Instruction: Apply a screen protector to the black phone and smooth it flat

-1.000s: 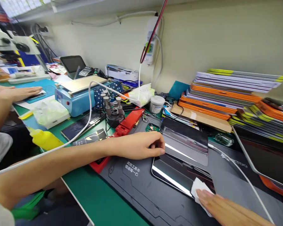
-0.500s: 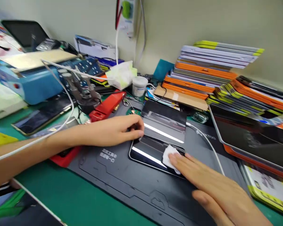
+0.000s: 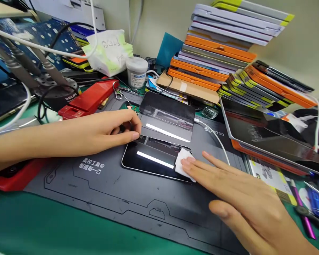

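A glossy black tablet (image 3: 149, 159) with a thin silver rim lies flat on a grey work mat (image 3: 108, 191). My left hand (image 3: 117, 131) is closed, fingers curled, with thumb and fingertip pinched at the tablet's upper left corner. My right hand (image 3: 239, 191) stretches its fingers out flat, thumb apart. Its fingertips press a white wipe (image 3: 181, 161) onto the tablet's right end. Just behind, almost touching, is a second dark glossy panel (image 3: 166, 117), with a white cable (image 3: 215, 136) at its right side. Both surfaces reflect a bright light strip.
Stacked orange and grey flat boxes (image 3: 202, 67) stand at the back, with a large tablet (image 3: 271, 134) at right. A white jar (image 3: 136, 72), tissue pack (image 3: 108, 53) and red tool (image 3: 87, 99) lie behind my left arm. Pens and tools (image 3: 303, 212) lie at far right.
The camera view has moved closer and turned to the right, shifting the scene left. The wipe sits slightly nearer the tablet's right end. My left hand remains at the corner.
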Demonstrator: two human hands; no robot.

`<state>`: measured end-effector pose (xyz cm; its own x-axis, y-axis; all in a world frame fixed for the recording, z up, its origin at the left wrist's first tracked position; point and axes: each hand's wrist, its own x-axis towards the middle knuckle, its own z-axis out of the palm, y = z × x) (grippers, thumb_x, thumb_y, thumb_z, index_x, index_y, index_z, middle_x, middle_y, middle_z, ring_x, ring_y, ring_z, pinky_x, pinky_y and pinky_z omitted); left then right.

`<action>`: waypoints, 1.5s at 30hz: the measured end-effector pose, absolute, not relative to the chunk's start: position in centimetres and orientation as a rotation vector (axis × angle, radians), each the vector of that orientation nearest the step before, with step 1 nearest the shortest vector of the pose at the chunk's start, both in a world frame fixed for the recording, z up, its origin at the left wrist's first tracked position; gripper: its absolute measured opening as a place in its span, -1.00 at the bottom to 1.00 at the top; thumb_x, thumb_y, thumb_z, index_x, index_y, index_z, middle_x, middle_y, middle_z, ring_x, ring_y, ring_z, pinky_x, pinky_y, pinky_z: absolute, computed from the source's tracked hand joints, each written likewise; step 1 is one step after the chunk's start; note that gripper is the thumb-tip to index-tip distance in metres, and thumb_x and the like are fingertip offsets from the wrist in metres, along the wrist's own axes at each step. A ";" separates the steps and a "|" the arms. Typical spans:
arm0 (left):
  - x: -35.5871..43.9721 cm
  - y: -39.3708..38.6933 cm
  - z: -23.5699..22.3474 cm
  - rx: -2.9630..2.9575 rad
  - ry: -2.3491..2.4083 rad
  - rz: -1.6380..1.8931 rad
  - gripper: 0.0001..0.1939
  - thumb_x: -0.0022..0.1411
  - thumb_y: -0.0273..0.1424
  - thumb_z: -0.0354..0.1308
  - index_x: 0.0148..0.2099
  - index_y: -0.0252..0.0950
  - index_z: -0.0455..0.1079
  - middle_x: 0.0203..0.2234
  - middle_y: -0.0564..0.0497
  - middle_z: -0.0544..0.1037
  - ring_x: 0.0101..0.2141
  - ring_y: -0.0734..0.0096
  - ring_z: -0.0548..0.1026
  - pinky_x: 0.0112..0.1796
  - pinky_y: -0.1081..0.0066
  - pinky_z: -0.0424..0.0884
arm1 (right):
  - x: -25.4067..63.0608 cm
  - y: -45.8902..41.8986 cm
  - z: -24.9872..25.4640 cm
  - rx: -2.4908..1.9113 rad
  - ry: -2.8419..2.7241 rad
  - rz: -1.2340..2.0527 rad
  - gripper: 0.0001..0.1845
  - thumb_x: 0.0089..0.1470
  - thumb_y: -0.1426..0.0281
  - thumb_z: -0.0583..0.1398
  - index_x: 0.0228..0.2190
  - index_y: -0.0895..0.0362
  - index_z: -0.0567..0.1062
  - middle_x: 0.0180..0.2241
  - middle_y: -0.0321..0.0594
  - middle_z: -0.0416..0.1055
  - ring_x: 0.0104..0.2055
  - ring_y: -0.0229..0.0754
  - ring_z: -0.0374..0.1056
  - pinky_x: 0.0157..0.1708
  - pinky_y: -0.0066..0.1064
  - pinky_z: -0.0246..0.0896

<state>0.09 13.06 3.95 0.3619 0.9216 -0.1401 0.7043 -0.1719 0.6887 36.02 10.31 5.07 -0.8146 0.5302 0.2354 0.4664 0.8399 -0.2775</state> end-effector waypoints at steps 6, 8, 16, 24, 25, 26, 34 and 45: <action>-0.2 13.4 3.2 1.968 1.419 0.403 -0.50 0.37 0.22 0.07 0.00 -0.03 0.51 -0.30 0.05 0.58 -0.42 0.28 0.45 -0.41 0.33 0.32 | 36.1 10.7 4.4 -0.847 -2.714 0.321 -0.36 0.50 0.28 0.06 0.50 -0.04 0.11 0.41 -0.16 0.30 0.42 0.06 0.29 0.53 0.22 -0.15; -0.2 13.4 3.2 1.983 1.408 0.425 -0.52 0.38 0.19 0.08 0.01 -0.03 0.51 -0.29 0.05 0.58 -0.40 0.28 0.46 -0.39 0.33 0.31 | 36.0 10.7 4.5 -0.840 -2.706 0.324 -0.40 0.52 0.29 0.03 0.49 -0.04 0.16 0.40 -0.17 0.32 0.42 0.01 0.29 0.53 0.17 -0.08; 0.0 13.6 3.6 1.998 1.307 0.463 -0.60 0.39 0.11 0.14 -0.02 -0.07 0.47 -0.31 0.03 0.59 -0.31 0.22 0.52 -0.33 0.31 0.36 | 34.2 9.4 4.7 -0.735 -2.791 0.255 -0.37 0.53 0.24 0.03 0.47 0.22 0.16 0.41 0.00 0.30 0.45 -0.01 0.25 0.55 0.10 -0.17; 0.0 13.5 4.0 2.040 1.307 0.465 -0.64 0.39 0.03 0.12 -0.05 -0.11 0.47 -0.24 0.00 0.62 -0.28 0.22 0.54 -0.27 0.30 0.38 | 34.1 9.6 5.0 -0.625 -2.863 0.126 -0.39 0.52 0.20 0.05 0.40 0.30 0.26 0.40 -0.04 0.33 0.47 -0.12 0.21 0.57 -0.07 -0.19; 0.0 13.6 3.9 2.041 1.307 0.463 -0.64 0.39 0.03 0.11 -0.04 -0.11 0.47 -0.24 0.00 0.62 -0.29 0.22 0.54 -0.28 0.30 0.38 | 34.2 9.8 4.9 -0.633 -2.856 0.119 -0.39 0.53 0.22 0.04 0.41 0.31 0.25 0.40 -0.05 0.33 0.47 -0.12 0.21 0.57 -0.06 -0.19; 0.0 13.6 3.9 2.042 1.305 0.464 -0.64 0.39 0.03 0.11 -0.04 -0.11 0.46 -0.24 0.00 0.62 -0.29 0.22 0.54 -0.28 0.30 0.38 | 34.3 10.0 4.8 -0.670 -2.833 0.098 -0.42 0.53 0.26 0.04 0.40 0.30 0.26 0.39 -0.05 0.34 0.46 -0.13 0.23 0.58 -0.06 -0.19; -0.1 13.7 3.7 2.059 1.254 0.480 -0.70 0.40 -0.03 0.12 -0.03 -0.11 0.46 -0.26 0.01 0.62 -0.29 0.23 0.53 -0.26 0.29 0.37 | 32.9 9.1 4.6 -0.626 -2.831 -0.007 -0.41 0.53 0.22 0.05 0.34 0.40 0.34 0.37 0.02 0.36 0.48 -0.08 0.20 0.55 -0.09 -0.03; 0.0 13.7 3.8 2.081 1.265 0.452 -0.67 0.42 -0.03 0.06 -0.01 -0.12 0.44 -0.22 0.02 0.63 -0.29 0.27 0.52 -0.27 0.31 0.36 | 30.5 7.9 4.2 -0.587 -2.894 -0.027 -0.25 0.51 0.06 0.00 0.33 0.49 0.32 0.41 0.11 0.26 0.52 0.04 0.12 0.54 0.00 -0.01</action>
<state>-0.02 13.74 3.84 0.4744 0.8793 -0.0412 0.6541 -0.3208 0.6850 30.53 7.93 4.21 -0.9038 0.3846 0.1876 0.3881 0.9214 -0.0196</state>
